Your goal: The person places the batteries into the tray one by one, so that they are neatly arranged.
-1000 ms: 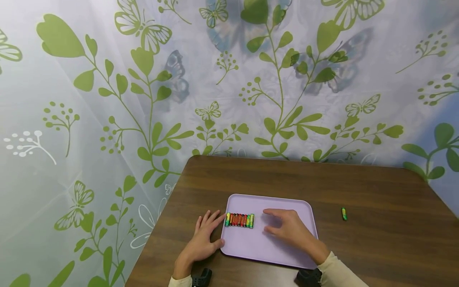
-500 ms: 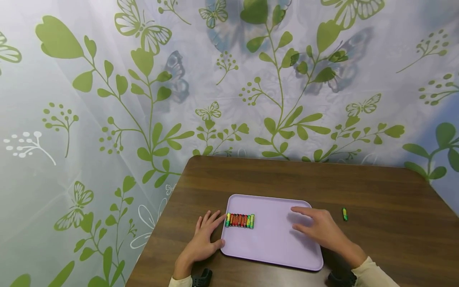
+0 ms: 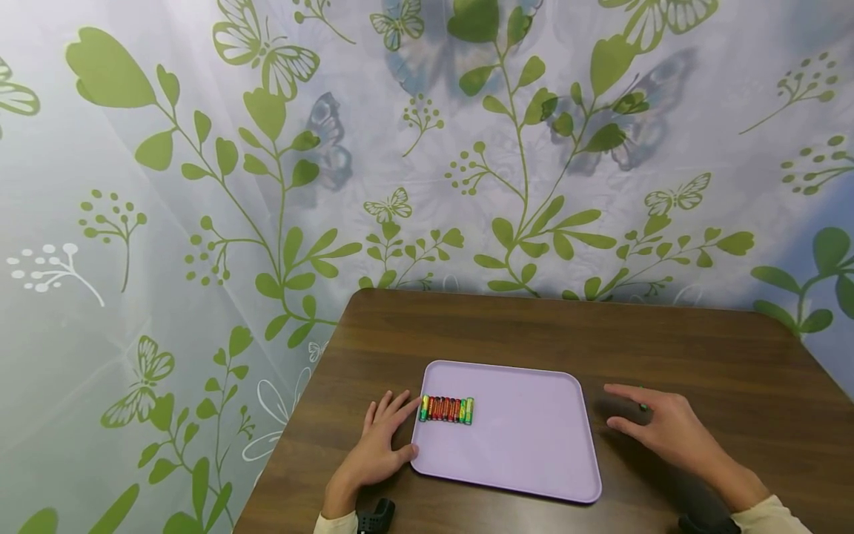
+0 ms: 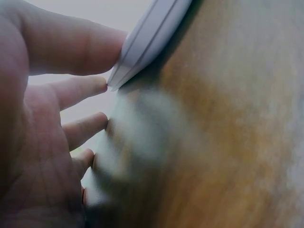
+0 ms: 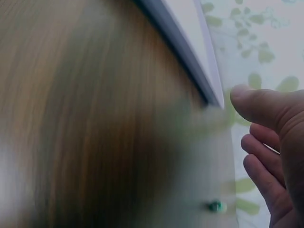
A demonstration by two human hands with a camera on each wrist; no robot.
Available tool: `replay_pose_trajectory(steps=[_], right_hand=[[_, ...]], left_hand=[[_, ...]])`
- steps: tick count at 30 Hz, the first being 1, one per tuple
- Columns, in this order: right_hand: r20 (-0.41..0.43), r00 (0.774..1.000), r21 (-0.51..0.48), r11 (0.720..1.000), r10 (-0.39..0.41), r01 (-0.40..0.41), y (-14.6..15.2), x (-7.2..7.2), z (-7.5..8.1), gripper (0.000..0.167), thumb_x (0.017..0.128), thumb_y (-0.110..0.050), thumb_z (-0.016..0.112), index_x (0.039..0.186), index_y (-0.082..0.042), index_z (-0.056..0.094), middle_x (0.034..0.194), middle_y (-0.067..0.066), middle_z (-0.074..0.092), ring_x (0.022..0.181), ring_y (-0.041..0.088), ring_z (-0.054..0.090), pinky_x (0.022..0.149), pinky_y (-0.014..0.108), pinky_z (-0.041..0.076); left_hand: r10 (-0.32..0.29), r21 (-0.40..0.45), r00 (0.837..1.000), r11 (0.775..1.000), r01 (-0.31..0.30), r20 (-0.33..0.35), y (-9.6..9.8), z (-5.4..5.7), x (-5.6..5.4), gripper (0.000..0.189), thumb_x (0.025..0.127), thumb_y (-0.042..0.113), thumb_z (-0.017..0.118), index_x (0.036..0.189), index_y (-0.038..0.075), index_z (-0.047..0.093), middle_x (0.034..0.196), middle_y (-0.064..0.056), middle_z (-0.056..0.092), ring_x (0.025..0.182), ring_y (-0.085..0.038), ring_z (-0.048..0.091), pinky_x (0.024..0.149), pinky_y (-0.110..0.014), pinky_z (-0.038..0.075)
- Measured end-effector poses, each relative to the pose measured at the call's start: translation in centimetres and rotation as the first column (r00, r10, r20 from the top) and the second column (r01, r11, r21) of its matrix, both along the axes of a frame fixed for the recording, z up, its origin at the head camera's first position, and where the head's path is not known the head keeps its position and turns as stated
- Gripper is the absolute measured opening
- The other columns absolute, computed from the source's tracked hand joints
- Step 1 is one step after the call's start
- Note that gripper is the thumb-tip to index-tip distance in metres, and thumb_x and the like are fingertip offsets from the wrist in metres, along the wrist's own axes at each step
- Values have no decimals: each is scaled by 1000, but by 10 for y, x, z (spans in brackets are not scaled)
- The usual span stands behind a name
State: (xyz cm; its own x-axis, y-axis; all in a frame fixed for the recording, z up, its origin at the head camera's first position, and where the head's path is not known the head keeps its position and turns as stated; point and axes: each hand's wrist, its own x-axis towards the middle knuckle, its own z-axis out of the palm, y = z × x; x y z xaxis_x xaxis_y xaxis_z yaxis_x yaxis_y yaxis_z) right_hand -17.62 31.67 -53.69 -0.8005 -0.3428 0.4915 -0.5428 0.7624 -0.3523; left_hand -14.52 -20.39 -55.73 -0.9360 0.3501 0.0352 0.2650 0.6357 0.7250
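Note:
A lilac tray (image 3: pixel 520 437) lies on the table, and a row of several red and green batteries (image 3: pixel 445 410) stands side by side near its left rim. My left hand (image 3: pixel 382 445) rests at that rim with fingers spread, thumb and fingertips touching the edge; the left wrist view shows the thumb (image 4: pixel 76 45) against the tray's side. To the right of the tray, my right hand (image 3: pixel 674 430) hovers over the table with nothing in it, thumb and forefinger apart. Partly hidden behind it is a single green battery (image 3: pixel 643 407), also seen in the right wrist view as a small green end (image 5: pixel 217 206).
The brown wooden table (image 3: pixel 534 326) extends behind and to the right of the tray. Past its far edge hangs a pale curtain (image 3: pixel 414 170) printed with green leaves and butterflies. A dark band (image 3: pixel 376 515) sits at the left wrist.
My right hand has moved right, from above the tray to beside the single battery, which it now partly covers. The left hand, tray and row of batteries have stayed in place.

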Motion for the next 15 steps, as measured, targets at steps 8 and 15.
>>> replay_pose_trajectory(steps=[8, 15], right_hand=[[-29, 999, 19, 999, -29, 29, 33, -5, -2, 60, 69, -19, 103, 125, -11, 81, 105, 8, 85, 72, 4, 71, 65, 10, 47], [-40, 997, 69, 996, -60, 63, 53, -14, -5, 61, 66, -23, 104, 122, -12, 82, 111, 10, 85, 87, 18, 79, 71, 6, 46]], left_hand=[[-1, 6, 1000, 1000, 1, 3, 0, 2, 0, 81, 89, 13, 74, 166, 14, 49, 176, -24, 35, 167, -54, 12, 128, -76, -6], [-1, -2, 1000, 1000, 1, -4, 0, 0, 0, 81, 89, 15, 75, 166, 16, 49, 176, -23, 35, 167, -54, 12, 128, -76, -6]])
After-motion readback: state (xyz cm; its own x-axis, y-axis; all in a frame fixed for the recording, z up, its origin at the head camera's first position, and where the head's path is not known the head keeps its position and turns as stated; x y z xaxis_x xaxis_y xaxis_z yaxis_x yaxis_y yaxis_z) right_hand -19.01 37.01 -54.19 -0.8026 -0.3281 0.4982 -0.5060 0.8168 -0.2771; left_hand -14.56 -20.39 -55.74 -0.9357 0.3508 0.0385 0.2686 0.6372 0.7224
